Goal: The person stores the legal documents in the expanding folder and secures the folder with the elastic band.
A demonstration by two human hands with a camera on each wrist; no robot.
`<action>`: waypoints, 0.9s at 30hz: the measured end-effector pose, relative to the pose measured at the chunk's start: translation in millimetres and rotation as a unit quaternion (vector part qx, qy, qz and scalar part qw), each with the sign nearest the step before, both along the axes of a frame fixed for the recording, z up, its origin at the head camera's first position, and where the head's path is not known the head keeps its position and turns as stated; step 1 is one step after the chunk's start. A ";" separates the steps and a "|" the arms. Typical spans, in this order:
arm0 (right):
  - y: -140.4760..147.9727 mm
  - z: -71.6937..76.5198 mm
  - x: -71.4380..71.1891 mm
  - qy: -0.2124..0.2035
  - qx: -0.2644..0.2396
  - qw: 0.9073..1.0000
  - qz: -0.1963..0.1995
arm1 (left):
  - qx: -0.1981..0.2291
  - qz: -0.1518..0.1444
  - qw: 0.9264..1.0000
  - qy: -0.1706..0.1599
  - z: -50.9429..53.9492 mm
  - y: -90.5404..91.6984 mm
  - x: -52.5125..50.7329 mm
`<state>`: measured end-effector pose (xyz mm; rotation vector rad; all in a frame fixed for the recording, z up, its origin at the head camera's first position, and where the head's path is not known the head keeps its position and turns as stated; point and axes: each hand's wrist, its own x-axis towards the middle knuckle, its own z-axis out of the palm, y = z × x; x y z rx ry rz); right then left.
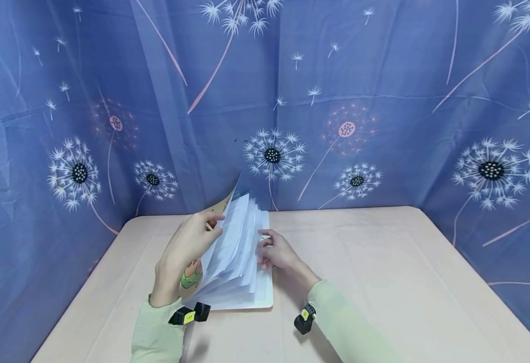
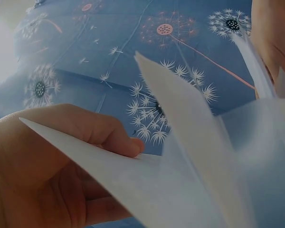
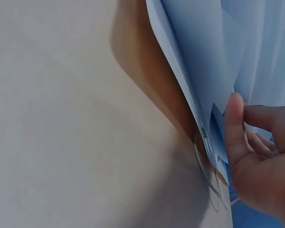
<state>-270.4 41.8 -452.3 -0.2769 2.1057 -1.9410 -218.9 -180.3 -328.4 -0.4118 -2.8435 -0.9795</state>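
A notebook (image 1: 237, 252) with thin lined pages lies open on the table, its leaves fanned upright. Its tan cover (image 1: 223, 205) with a cartoon print is raised on the left. My left hand (image 1: 194, 239) grips the lifted cover and front pages, the thumb lying over a white sheet (image 2: 109, 166) in the left wrist view. At the notebook's right edge, my right hand (image 1: 279, 250) pinches loose page edges between thumb and fingers. The right wrist view shows that thumb against the pages (image 3: 199, 52), with a thin cord loop (image 3: 206, 173) hanging below the notebook's edge.
A pale table (image 1: 360, 267) extends around the notebook. Blue cloth (image 1: 383, 60) with dandelion prints hangs behind it and along both sides. Black wrist cameras with yellow labels sit on both sleeves (image 1: 158, 330).
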 end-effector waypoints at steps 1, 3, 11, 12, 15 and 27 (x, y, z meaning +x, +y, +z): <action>-1.0 -1.4 -0.4 0.003 0.000 1.000 -0.007 | -0.001 -0.001 1.000 0.000 0.2 0.1 0.0; -3.4 -4.1 -1.3 0.012 0.003 1.000 -0.021 | -0.003 -0.002 1.000 0.003 0.7 0.5 -0.1; -8.2 -9.3 -2.6 0.036 0.025 0.998 -0.045 | -0.011 -0.004 1.000 0.007 0.2 1.5 -0.5; -7.6 -9.0 -2.1 0.038 0.029 0.998 -0.044 | -0.011 -0.004 1.000 0.007 -0.2 1.5 -0.5; -2.3 -7.1 -0.1 0.045 0.043 0.997 -0.040 | -0.011 -0.002 1.000 0.007 -1.0 2.7 -0.4; 30.6 11.4 22.5 0.091 0.107 0.990 -0.019 | -0.016 0.005 1.000 0.020 -8.5 17.2 -3.8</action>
